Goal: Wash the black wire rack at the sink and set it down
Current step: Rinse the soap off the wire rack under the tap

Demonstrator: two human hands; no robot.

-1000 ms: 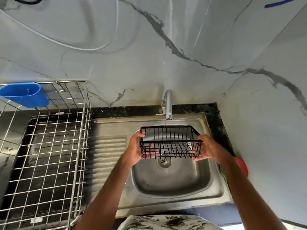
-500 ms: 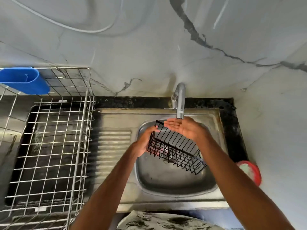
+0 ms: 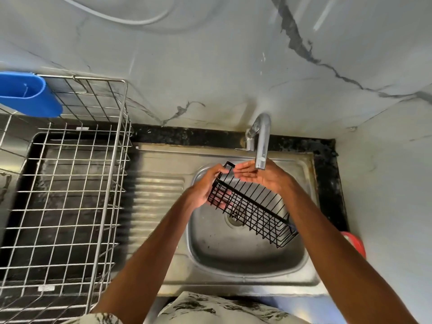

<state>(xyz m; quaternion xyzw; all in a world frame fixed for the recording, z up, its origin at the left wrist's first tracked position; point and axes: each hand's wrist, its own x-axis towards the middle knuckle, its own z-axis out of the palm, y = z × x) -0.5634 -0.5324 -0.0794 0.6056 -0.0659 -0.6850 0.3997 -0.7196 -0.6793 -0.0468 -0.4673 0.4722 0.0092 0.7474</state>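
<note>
The left grip (image 3: 205,190) is clenched around the short end of the black wire rack (image 3: 254,208), thumb on the top rim and fingers showing through the bars. The right grip (image 3: 259,177) is released, palm up and fingers straight, directly under the spout of the tap (image 3: 261,141); whether it touches the rack's rim cannot be told. The rack is a long, thin-barred basket, held tilted above the bowl of the sink (image 3: 233,272), its free end dipping toward 4 o'clock over the drain (image 3: 233,217).

The sink is dull stainless steel with a ribbed drainboard (image 3: 159,195) at 9 o'clock. Farther that way, a chrome wire dish rack (image 3: 70,183) stands on the black stone table (image 3: 187,136), with a blue plastic holder (image 3: 28,94) hooked at its 11 o'clock corner. A red round object (image 3: 355,244) peeks out at 4 o'clock. The wall (image 3: 210,66) is glossy grey-veined marble.
</note>
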